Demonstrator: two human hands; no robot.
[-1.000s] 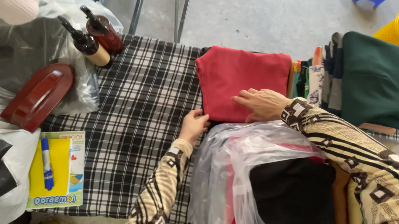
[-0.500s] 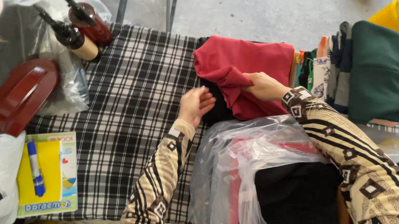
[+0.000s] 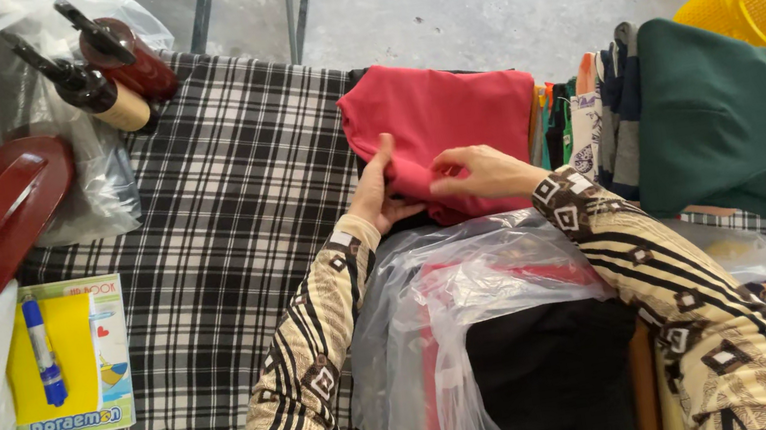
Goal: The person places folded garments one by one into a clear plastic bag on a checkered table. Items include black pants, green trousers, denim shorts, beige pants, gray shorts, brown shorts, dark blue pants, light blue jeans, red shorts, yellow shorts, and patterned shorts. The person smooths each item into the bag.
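2 hands [image 3: 378,197] [image 3: 483,173] on red cloth [image 3: 450,124]

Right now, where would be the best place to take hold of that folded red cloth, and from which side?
Probably the near edge of the folded red cloth, coming from the person's own side. The left hand and right hand already meet there, where the layers bunch up. The rest lies flat on the checked cloth, and a row of upright folded fabrics crowds its right side.

Both arms wear long sleeves in a cream-tan fabric printed with bold black stripes and brown squares outlined in white. The cuffs end snug at the wrists. The left hand [image 3: 379,200] and right hand [image 3: 488,172] are bare, with no rings or gloves.
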